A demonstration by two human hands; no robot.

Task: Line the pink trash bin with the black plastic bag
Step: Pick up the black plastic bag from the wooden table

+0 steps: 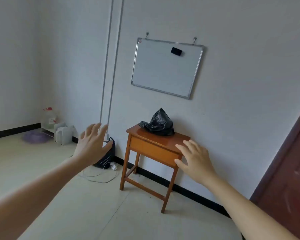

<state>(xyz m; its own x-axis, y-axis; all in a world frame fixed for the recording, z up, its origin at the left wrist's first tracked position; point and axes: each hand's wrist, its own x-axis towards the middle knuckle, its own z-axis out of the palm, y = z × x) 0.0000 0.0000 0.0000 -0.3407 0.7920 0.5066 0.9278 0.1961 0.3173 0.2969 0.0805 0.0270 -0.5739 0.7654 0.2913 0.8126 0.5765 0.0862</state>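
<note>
1. Far left, by the wall: a clear jug (pixel 49 118) on a low shelf (pixel 48 131), a purple basin (pixel 35 137) on the floor and a white can (pixel 65 135) beside it; probably parked there simply to keep the middle of the room free
2. Next, the left hand (pixel 92 144): raised in the air, palm forward, fingers (pixel 95 129) spread wide, holding nothing, touching nothing; likely lifted in readiness for a reach toward the table
3. Behind that hand, against the skirting: a dark bag (pixel 107 158) with white cables (pixel 100 177) looping out across the tiles, a trip risk close to the table's left legs
4. Centre: a small wooden table (pixel 151 146) pushed up to the wall under a whiteboard (pixel 166 68); black plastic bag (pixel 160 125) crumpled in a heap on the back of the top, near the wall and well in from the front edge, so no danger of sliding off
5. Right of centre, the right hand (pixel 196 161): open, fingers spread, empty, hovering in front of the table's right front corner; contact with the wood not possible to tell
6. Far right: a dark brown door (pixel 287 179), narrowing the room on that side
7. Pink trash bin: nowhere in view, so lining not yet begun; fetching the bag judged the step in hand
8. Open floor in front of the table, clear for stepping in from the near side
</note>
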